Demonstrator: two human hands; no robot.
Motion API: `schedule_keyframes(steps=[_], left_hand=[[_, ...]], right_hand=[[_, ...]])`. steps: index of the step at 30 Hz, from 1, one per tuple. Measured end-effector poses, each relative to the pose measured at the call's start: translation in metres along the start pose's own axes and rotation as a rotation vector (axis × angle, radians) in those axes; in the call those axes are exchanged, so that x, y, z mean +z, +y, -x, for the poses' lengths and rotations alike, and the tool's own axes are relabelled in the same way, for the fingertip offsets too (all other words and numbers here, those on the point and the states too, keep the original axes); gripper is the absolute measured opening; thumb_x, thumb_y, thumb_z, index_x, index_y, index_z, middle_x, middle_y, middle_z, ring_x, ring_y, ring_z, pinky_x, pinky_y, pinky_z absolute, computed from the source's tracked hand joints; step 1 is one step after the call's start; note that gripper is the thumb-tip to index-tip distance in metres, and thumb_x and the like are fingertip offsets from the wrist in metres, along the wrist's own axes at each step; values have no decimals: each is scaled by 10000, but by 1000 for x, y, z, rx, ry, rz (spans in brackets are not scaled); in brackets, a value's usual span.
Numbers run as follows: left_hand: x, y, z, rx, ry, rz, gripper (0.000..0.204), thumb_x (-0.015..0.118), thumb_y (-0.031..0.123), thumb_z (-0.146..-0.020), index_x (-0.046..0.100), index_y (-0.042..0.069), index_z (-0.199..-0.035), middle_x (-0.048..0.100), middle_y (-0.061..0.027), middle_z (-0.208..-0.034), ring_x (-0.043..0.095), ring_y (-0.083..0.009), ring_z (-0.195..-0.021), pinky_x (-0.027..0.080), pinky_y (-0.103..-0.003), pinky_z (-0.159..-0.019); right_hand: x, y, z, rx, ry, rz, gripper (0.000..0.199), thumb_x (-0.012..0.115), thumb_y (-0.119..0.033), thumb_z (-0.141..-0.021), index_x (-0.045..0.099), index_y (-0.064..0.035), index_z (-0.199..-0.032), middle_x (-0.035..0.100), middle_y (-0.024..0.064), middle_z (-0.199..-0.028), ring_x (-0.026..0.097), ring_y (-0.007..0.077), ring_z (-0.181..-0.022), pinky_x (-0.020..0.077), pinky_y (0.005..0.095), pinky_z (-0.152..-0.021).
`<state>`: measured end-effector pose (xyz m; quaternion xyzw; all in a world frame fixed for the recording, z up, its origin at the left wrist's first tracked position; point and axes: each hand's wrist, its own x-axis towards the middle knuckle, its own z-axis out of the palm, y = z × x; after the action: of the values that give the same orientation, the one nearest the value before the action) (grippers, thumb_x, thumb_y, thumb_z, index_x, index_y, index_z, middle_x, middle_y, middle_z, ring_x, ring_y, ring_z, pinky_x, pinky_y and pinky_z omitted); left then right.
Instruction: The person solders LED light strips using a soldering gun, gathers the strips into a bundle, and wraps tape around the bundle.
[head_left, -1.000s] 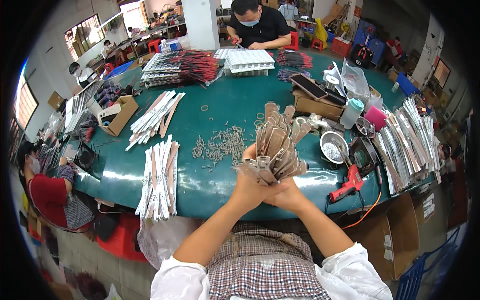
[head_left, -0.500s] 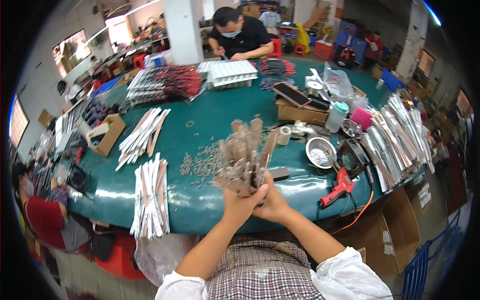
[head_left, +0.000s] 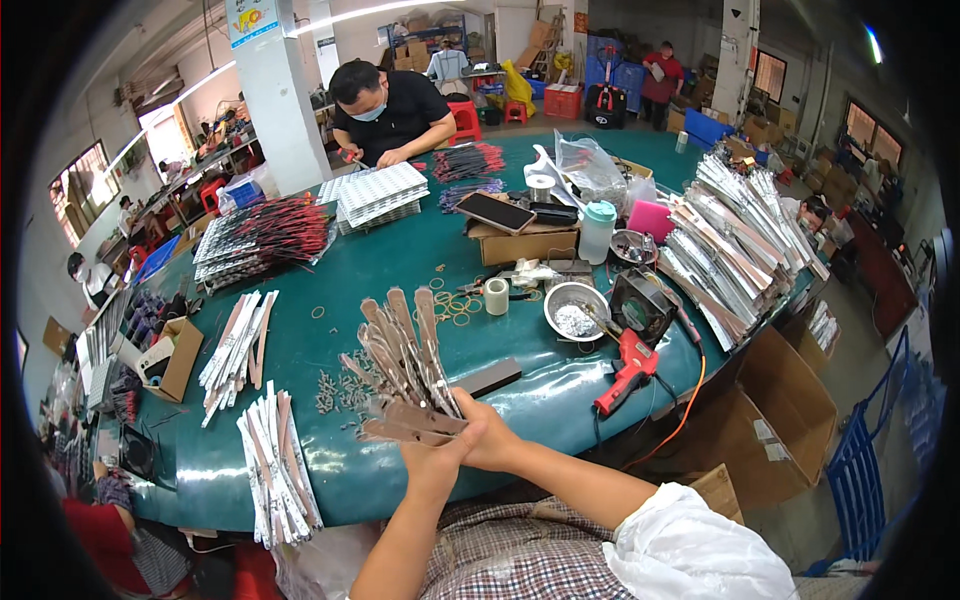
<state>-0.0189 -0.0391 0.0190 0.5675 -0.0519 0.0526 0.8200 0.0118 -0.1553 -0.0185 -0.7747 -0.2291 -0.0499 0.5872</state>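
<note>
Both my hands grip the lower end of a bundle of long, thin brownish strips (head_left: 403, 345) above the near edge of the green table. My left hand (head_left: 434, 464) is wrapped round the bundle's base, where several strips stick out sideways to the left. My right hand (head_left: 487, 434) closes on the same base from the right. The strips' upper ends fan out and lean away from me. Behind the bundle lies a scatter of small grey pieces (head_left: 338, 394). A dark flat bar (head_left: 488, 377) rests on the table just beyond my right hand.
Bundles of pale strips lie at left (head_left: 238, 345), near left (head_left: 277, 465) and right (head_left: 735, 250). A red glue gun (head_left: 634, 368), metal bowl (head_left: 577, 311), black fan (head_left: 655, 305) and phone (head_left: 495, 211) are right of centre. A co-worker (head_left: 388, 115) sits opposite behind white sheets (head_left: 380, 195).
The view has swung to the right, so the table things appear farther left. The bundle has tipped over to the left and its strips are more spread. Both hands still hold it.
</note>
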Motion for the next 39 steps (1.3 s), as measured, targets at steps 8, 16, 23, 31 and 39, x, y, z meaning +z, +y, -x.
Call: schedule_keyframes(steps=[8,16,23,31,39], left_hand=[[-28,23,-19,-66,-273,-120,611,908,94,-684,564,11,-1181,625,-64,-1070,640,-170,-975,551,-324,-817],[-5,-3,1,112,8,-62,742,889,130,-726,492,-18,-1335,571,-94,-1217,574,-191,-1128,492,-341,-954],[-12,-12,-5,34,40,-152,573,873,94,-736,548,-9,-1196,608,-81,-1104,624,-190,-997,534,-322,-845],[-21,-6,-9,157,-93,-276,609,868,100,-731,553,-10,-1240,625,-93,-1131,618,-173,-1031,528,-335,-869],[-9,-15,-10,190,77,-182,414,787,33,-788,608,-24,-1157,670,-75,-1057,659,-151,-930,552,-316,-829]], right_hand=[[-8,-4,-4,-63,-6,-82,642,765,-76,-734,473,-22,-1303,682,203,-1057,689,341,-991,532,384,-833],[-1,-6,0,-13,-52,-117,750,790,-79,-712,416,-36,-1360,660,202,-1134,665,322,-1067,521,392,-887],[6,1,1,133,3,-214,775,798,-86,-677,427,-28,-1356,661,161,-1168,644,243,-1079,520,365,-897],[4,2,1,32,-94,-20,690,784,-127,-773,466,-38,-1380,687,167,-1132,679,241,-1041,531,360,-879],[4,0,4,28,-100,-56,754,795,-139,-735,454,13,-1390,687,167,-1122,684,276,-1037,529,355,-889]])
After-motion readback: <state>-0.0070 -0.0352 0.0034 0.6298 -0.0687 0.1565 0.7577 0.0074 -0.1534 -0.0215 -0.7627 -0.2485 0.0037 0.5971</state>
